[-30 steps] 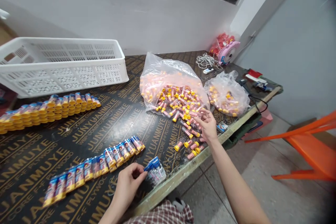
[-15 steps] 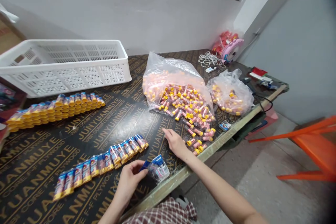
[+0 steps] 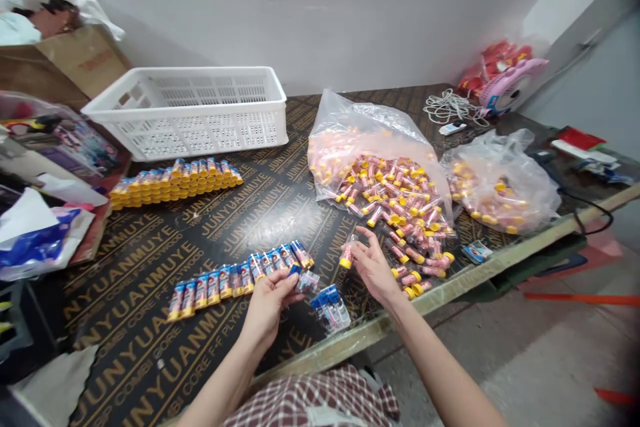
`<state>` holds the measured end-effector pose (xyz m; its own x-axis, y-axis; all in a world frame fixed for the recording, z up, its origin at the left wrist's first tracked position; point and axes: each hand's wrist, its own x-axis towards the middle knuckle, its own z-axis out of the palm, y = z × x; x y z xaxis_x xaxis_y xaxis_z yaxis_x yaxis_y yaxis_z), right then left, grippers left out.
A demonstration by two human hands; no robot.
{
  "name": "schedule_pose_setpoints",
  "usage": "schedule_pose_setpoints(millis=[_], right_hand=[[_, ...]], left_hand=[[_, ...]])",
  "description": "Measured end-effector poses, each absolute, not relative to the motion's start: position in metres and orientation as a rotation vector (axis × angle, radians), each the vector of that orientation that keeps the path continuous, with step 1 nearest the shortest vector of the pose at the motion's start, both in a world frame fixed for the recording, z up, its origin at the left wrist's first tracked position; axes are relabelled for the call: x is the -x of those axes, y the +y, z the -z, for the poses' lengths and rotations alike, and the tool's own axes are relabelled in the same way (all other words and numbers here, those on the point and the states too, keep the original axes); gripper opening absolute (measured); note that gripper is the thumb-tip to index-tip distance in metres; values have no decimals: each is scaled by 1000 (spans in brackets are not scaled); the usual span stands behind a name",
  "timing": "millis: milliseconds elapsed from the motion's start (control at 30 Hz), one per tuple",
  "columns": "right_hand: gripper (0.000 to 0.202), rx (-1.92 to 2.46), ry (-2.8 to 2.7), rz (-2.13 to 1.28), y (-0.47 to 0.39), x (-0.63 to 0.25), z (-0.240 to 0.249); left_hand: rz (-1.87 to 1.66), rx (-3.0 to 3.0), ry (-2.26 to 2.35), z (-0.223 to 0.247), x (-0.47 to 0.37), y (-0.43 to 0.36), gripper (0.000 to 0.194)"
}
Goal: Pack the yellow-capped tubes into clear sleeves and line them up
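Between the thumb and fingers of my left hand (image 3: 267, 300) is a clear plastic sleeve with a blue printed end (image 3: 307, 281). A small stack of the same sleeves (image 3: 331, 310) lies on the table just right of it. My right hand (image 3: 375, 271) pinches a small clear tube with a yellow cap (image 3: 346, 256) and pink contents, cap end down. To its right, similar tubes spill from a large clear plastic bag (image 3: 370, 123) in a loose heap (image 3: 400, 193). Left of my left hand runs a slanting row of blue-and-yellow wrapped tubes (image 3: 225, 283).
Behind the row, wrapped tubes are stacked in layers (image 3: 175, 180) before a white plastic basket (image 3: 185, 127). A smaller bag of tubes (image 3: 500, 187), a cable (image 3: 450, 107) and a pink fan (image 3: 513, 87) are at right. Boxes (image 3: 85, 60) and packages crowd the left.
My right hand has taken hold of a tube beside the heap. My left hand has lifted one sleeve away from the small stack. The view has turned to the left.
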<state>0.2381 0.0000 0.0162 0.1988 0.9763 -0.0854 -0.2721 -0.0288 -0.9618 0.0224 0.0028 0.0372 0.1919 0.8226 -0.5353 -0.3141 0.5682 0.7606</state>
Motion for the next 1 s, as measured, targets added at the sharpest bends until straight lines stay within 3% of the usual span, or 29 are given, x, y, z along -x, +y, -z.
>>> schedule_pose_setpoints(millis=[100, 200, 367, 700, 800, 867, 1000], right_hand=[[47, 1087, -809, -1349, -8, -223, -30], [59, 1104, -951, -1378, -17, -208, -39], [73, 1293, -1256, -1134, -30, -190, -41], [70, 1351, -1741, -679, -35, -179, -30], [65, 1328, -1693, -625, -34, -173, -25], [64, 1278, -1624, -643, -34, -172, -24], [63, 1052, -1557, -893, -35, -174, -26]], left_hand=[[-963, -504, 1112, -39, -20, 10, 32], [-1027, -492, 1097, -42, -17, 16, 29], [-1053, -487, 1127, -46, -14, 20, 31], [-1095, -740, 1150, -37, -23, 6, 27], [-1009, -679, 1054, -39, -29, 0, 38], [-975, -603, 1041, -41, -28, 0, 46], [-987, -533, 1050, -43, -18, 8, 42]])
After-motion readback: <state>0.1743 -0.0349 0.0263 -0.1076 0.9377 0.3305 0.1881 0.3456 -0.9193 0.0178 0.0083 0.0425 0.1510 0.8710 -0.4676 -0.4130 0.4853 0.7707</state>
